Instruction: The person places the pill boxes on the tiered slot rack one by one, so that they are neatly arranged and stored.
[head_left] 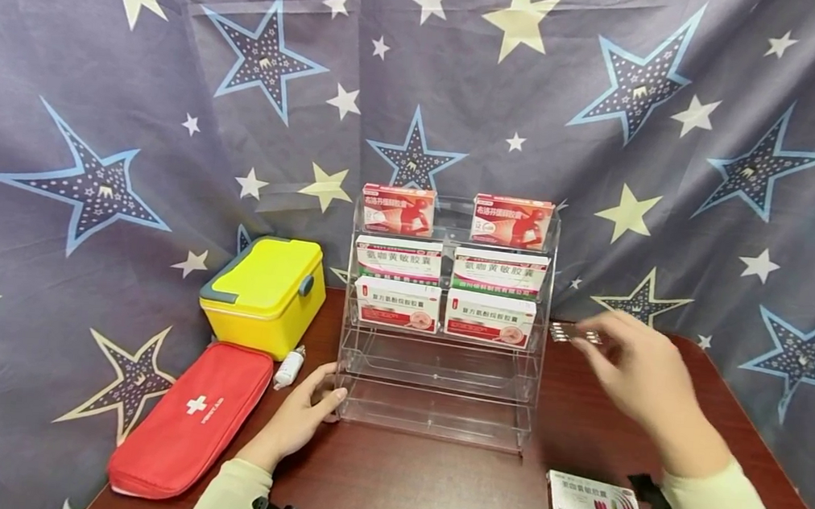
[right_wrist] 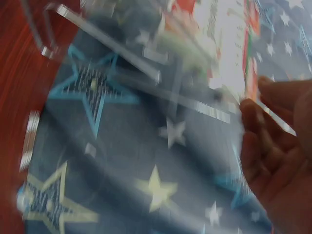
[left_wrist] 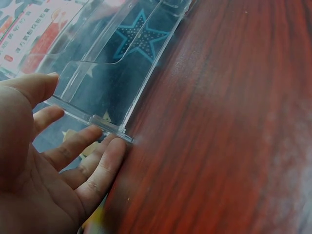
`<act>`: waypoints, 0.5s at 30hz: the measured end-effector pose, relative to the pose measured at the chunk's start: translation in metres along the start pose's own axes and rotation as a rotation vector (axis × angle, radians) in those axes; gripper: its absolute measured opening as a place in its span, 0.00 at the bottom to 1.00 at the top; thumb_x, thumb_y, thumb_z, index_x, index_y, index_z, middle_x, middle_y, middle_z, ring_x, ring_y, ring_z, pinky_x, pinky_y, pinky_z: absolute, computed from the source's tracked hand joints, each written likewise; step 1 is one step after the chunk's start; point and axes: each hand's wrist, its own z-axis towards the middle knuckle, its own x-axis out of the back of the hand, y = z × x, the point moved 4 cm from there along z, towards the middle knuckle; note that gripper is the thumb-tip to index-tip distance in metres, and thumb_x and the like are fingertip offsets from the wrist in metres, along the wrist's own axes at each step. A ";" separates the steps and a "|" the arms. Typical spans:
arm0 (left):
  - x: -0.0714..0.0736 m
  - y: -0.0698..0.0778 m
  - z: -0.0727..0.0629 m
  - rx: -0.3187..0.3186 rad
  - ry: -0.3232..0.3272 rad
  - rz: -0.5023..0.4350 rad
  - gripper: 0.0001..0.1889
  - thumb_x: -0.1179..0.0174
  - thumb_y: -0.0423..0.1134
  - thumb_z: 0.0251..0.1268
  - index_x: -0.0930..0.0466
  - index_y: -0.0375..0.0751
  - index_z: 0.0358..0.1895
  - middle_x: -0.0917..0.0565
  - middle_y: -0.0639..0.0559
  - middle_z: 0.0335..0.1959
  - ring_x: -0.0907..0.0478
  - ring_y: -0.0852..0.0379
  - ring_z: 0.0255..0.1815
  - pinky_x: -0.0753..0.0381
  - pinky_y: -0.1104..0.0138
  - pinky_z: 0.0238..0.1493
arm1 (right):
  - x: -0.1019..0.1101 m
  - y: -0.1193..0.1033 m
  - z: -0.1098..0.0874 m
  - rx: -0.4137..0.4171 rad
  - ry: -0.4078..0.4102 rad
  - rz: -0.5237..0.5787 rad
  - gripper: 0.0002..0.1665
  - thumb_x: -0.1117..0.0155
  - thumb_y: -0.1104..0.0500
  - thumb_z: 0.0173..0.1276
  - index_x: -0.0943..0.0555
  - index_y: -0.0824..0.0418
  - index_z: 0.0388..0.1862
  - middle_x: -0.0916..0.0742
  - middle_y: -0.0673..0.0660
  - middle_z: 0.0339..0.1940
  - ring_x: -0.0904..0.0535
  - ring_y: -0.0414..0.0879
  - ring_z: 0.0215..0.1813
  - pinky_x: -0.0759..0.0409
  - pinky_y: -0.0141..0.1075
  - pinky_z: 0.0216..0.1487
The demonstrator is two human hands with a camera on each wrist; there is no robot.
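Observation:
My left hand (head_left: 307,407) rests at the lower left side of a clear display rack (head_left: 429,426), fingertips against its bottom edge (left_wrist: 114,132). Three shelves of the rack hold pairs of medicine boxes: red ones (head_left: 398,212) on top, white-and-green ones (head_left: 398,260) beneath, then white-and-red ones (head_left: 397,305). Right of the rack, my blurred right hand (head_left: 640,372) hovers with loosely bent fingers, nothing visible in its grasp. Behind its fingertips in the head view, a capsule blister pack (head_left: 566,333) lies toward the table's back edge; the right wrist view shows this pack (right_wrist: 30,141) apart from the fingers.
A white capsule box (head_left: 596,505) lies at the front right, another box partly hidden under the right sleeve. On the left are a yellow case (head_left: 265,307), a red first-aid pouch (head_left: 181,429) and a small white bottle (head_left: 288,369). A star-patterned curtain (head_left: 424,70) hangs behind.

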 end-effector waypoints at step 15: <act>0.000 -0.001 -0.001 -0.004 0.003 0.001 0.25 0.39 0.41 0.80 0.31 0.45 0.75 0.21 0.34 0.60 0.18 0.42 0.51 0.12 0.59 0.43 | 0.035 0.145 -0.207 -0.670 -0.790 0.087 0.45 0.19 0.43 0.62 0.22 0.78 0.61 0.16 0.75 0.55 0.16 0.67 0.51 0.16 0.59 0.47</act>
